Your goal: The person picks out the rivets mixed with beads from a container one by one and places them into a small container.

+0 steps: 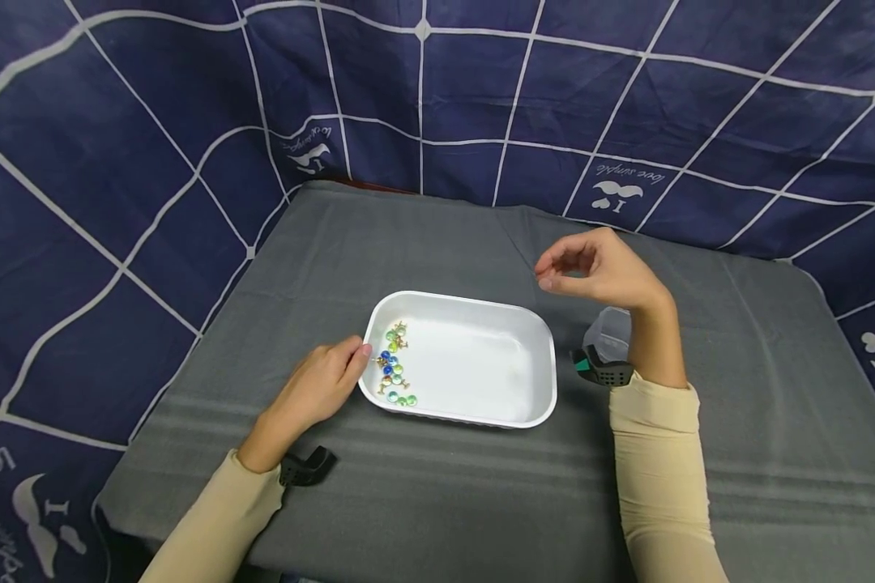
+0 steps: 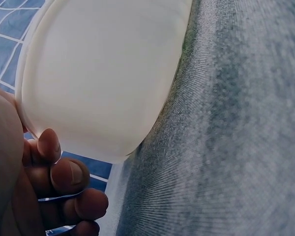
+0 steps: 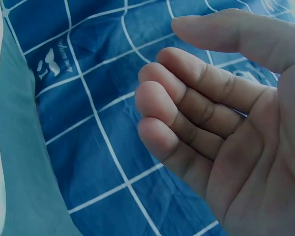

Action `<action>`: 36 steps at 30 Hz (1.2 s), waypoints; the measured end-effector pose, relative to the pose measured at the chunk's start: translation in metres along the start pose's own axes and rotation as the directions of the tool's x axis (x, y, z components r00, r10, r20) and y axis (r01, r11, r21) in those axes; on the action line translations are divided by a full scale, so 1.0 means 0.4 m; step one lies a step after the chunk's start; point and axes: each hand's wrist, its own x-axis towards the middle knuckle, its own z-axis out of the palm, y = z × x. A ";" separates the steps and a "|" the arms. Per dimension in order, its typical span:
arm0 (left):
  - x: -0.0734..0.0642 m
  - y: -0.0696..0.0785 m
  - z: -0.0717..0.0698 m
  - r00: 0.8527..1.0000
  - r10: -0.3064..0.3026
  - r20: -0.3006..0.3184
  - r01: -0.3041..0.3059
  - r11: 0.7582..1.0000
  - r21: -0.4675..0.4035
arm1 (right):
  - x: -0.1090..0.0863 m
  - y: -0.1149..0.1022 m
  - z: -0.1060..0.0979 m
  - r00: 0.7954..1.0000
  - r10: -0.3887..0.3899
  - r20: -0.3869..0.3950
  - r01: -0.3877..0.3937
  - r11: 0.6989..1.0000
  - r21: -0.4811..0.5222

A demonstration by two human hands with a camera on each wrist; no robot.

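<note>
A white rectangular tray (image 1: 474, 414) lies on the grey cloth, a little left of my right forearm. My left hand (image 1: 319, 380) grips its left end, the thumb on the rim; the left wrist view shows curled fingers (image 2: 71, 176) at the outer wall of the tray (image 2: 103, 73). Inside, along that same end, lie several small shiny round pieces (image 1: 390, 364) in green, blue and clear, some with gold-coloured stems. My right hand (image 1: 601, 263) is raised beyond the tray's right corner, fingers loosely bent and thumb apart. Nothing is between its fingers (image 3: 157, 101) in the right wrist view.
A small clear plastic container (image 1: 611, 332) stands right of the tray, partly hidden behind my right wrist. Dark blue cloth with white grid lines (image 1: 467, 89) hangs behind and at the left of the grey-covered table (image 1: 437, 494).
</note>
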 end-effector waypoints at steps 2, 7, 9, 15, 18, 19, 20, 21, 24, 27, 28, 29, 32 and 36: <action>0.000 0.001 -0.001 1.000 -0.002 0.004 0.002 1.000 0.001 | 0.010 -0.002 0.009 1.000 -0.008 0.014 0.008 1.000 -0.011; 0.000 0.003 -0.003 1.000 -0.003 0.009 0.003 1.000 0.001 | 0.040 0.004 0.044 0.998 -0.034 0.057 0.037 0.998 -0.052; -0.001 0.003 -0.002 1.000 -0.003 0.008 0.003 1.000 0.002 | 0.051 0.008 0.061 0.997 -0.034 0.076 0.040 0.997 -0.069; -0.001 0.003 -0.002 1.000 -0.002 0.008 0.002 1.000 0.002 | 0.079 0.007 0.099 0.992 -0.010 0.128 0.024 0.993 -0.114; -0.001 0.003 -0.003 1.000 -0.003 0.008 0.003 1.000 -0.001 | 0.093 0.001 0.114 0.988 -0.017 0.153 0.036 0.992 -0.123; -0.001 0.003 -0.003 1.000 -0.003 0.007 0.003 1.000 0.000 | 0.098 -0.002 0.119 0.987 -0.021 0.156 0.041 0.991 -0.125; -0.002 0.003 -0.003 1.000 -0.003 0.007 0.003 1.000 0.002 | 0.102 -0.004 0.124 0.987 -0.024 0.160 0.044 0.991 -0.126; -0.002 0.003 -0.003 1.000 -0.002 0.006 0.002 1.000 0.002 | 0.106 -0.006 0.129 0.986 -0.023 0.164 0.045 0.991 -0.130; -0.002 0.002 -0.001 1.000 0.005 0.005 -0.005 1.000 0.004 | 0.115 -0.007 0.146 0.985 -0.018 0.174 0.043 0.989 -0.141; -0.002 0.001 0.000 1.000 0.014 0.005 -0.014 1.000 0.002 | 0.122 -0.006 0.165 0.980 -0.021 0.196 0.051 0.987 -0.153; -0.002 0.001 -0.001 1.000 0.015 0.005 -0.015 1.000 0.001 | 0.124 -0.005 0.171 0.979 -0.027 0.203 0.060 0.986 -0.154; -0.002 0.000 -0.001 1.000 0.017 0.006 -0.017 1.000 0.000 | 0.127 -0.004 0.176 0.977 -0.035 0.210 0.069 0.985 -0.157; -0.003 0.001 -0.003 1.000 0.013 0.007 -0.013 1.000 0.001 | 0.134 -0.003 0.189 0.973 -0.050 0.224 0.088 0.983 -0.164; -0.001 0.004 -0.003 1.000 0.009 0.006 -0.009 1.000 0.004 | 0.142 -0.005 0.200 0.973 -0.061 0.224 0.101 0.980 -0.174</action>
